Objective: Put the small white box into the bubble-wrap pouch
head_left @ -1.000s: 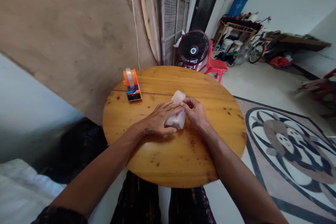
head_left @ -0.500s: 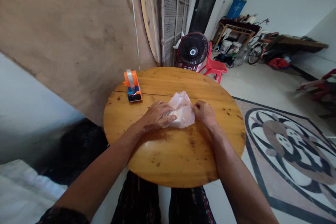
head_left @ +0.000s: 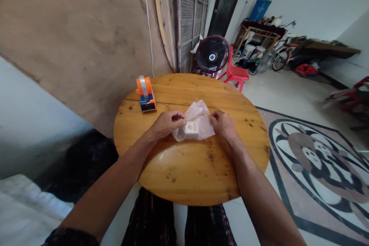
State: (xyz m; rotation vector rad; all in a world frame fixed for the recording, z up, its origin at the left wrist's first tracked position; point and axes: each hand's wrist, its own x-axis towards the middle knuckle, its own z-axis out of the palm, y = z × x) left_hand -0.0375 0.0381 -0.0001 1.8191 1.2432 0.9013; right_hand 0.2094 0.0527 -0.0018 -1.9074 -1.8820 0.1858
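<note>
On the round wooden table [head_left: 184,177] lies a crumpled, see-through pinkish plastic wrap [head_left: 206,127], which looks like bubble wrap. A small whitish box [head_left: 191,127] with a faint reddish print on top rests on it. My left hand [head_left: 168,123] pinches the wrap's left edge beside the box, thumb and forefinger together. At the right edge of the wrap, my right hand [head_left: 223,123] is closed with its fingertips gripping the sheet. An orange and blue tape dispenser [head_left: 147,94] stands at the table's back left, apart from both hands.
Behind the table are a dark red fan [head_left: 212,57] and a red plastic chair [head_left: 238,72]. A brown board [head_left: 86,27] leans along the left side. Farther back on the right stand a cluttered table [head_left: 259,29] and a bicycle [head_left: 281,59].
My left hand has lifted off the box and drawn back left to the wrap's edge, uncovering the box's top. My right hand keeps its grip with hardly any movement.
</note>
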